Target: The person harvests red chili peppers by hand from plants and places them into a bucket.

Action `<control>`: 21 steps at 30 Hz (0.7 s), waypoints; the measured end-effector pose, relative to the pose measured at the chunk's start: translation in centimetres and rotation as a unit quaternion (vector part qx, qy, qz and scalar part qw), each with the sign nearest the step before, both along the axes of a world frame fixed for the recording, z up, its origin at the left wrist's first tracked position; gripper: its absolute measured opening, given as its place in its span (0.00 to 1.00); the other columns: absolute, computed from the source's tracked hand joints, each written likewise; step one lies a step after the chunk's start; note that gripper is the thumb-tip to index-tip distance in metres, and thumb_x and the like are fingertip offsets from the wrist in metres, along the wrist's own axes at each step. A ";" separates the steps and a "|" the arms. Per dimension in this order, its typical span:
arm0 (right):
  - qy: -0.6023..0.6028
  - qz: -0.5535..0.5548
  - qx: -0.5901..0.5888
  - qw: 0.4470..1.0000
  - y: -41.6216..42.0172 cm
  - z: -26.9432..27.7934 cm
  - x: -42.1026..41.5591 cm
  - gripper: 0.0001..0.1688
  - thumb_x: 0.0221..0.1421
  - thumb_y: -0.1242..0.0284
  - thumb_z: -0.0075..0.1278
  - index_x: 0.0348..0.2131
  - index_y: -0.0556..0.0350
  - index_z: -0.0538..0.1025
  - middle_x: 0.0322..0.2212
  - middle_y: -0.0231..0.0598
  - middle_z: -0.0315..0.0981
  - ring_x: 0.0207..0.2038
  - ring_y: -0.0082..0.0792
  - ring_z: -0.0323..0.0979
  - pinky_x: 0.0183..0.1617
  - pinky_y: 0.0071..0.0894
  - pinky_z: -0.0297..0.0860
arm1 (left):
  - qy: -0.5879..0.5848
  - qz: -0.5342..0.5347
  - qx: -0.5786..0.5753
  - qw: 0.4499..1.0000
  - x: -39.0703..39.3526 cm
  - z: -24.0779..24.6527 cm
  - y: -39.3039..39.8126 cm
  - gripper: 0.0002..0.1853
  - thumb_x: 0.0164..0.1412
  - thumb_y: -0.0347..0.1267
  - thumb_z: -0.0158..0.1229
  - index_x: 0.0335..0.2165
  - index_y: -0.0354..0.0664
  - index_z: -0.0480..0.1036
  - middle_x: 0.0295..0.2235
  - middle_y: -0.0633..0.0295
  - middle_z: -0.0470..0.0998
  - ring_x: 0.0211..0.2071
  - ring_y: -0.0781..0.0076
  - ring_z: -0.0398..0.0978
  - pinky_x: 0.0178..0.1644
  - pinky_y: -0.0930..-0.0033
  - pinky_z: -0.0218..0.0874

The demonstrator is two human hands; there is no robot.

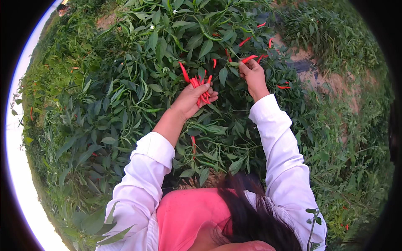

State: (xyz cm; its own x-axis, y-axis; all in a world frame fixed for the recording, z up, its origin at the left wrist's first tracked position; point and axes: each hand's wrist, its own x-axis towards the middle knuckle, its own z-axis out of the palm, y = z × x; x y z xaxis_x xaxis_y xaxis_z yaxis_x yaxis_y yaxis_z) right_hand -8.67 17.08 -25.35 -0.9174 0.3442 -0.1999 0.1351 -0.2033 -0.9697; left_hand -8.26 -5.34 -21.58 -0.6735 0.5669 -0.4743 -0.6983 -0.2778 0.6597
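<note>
A bunch of several red chili peppers [195, 82] lies in my left hand [191, 99], pinned under the thumb with the tips sticking out on both sides. Up and to the right, my right hand [253, 77] pinches a red chili pepper [249, 59] between thumb and fingertips, among the leaves of the chili plant [223, 73]. Whether that pepper is still joined to its stem cannot be made out. A single red chili [214, 63] hangs between my two hands. More red chilies [245, 41] show just above my right hand.
Long green chilies [205, 31] hang in the foliage ahead. A red chili [193, 144] hangs below my left hand, and another red chili [283, 87] is right of my right wrist. Bare soil [333, 84] with dark plastic sheet [301, 66] runs along the right, with more plants beyond.
</note>
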 end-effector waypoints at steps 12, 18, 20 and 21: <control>-0.060 0.140 0.360 0.920 3.6 -1.1 -4.4 0.11 0.51 0.72 0.45 0.32 0.57 0.76 0.30 0.41 0.76 0.30 0.35 0.73 0.33 0.36 0.68 | 0.013 -0.008 -0.013 1.000 0.2 0.1 0.5 0.07 0.58 0.28 0.49 0.36 0.38 0.66 0.29 0.60 0.72 0.37 0.63 0.73 0.45 0.61 0.68; -0.162 0.207 0.662 0.702 -1.0 -1.5 -7.3 0.14 0.50 0.68 0.45 0.35 0.56 0.75 0.32 0.50 0.74 0.37 0.50 0.73 0.38 0.48 0.68 | 0.004 -0.013 -0.022 1.000 0.3 0.0 -0.1 0.06 0.59 0.28 0.49 0.36 0.39 0.64 0.28 0.61 0.71 0.35 0.66 0.73 0.43 0.62 0.69; -0.148 0.212 0.725 0.638 -0.5 -2.4 -7.3 0.15 0.50 0.69 0.43 0.36 0.58 0.73 0.31 0.52 0.74 0.36 0.51 0.72 0.40 0.43 0.68 | 0.004 -0.020 -0.019 1.000 0.3 -0.1 0.1 0.07 0.59 0.28 0.50 0.36 0.39 0.64 0.28 0.61 0.71 0.35 0.66 0.73 0.42 0.62 0.69; -0.119 0.209 0.673 0.699 -0.4 -2.2 -6.7 0.15 0.50 0.69 0.44 0.35 0.58 0.73 0.31 0.53 0.74 0.36 0.50 0.73 0.40 0.43 0.68 | 0.005 -0.018 -0.013 1.000 0.3 -0.3 -0.3 0.07 0.58 0.28 0.50 0.36 0.39 0.65 0.28 0.61 0.71 0.35 0.66 0.73 0.43 0.62 0.69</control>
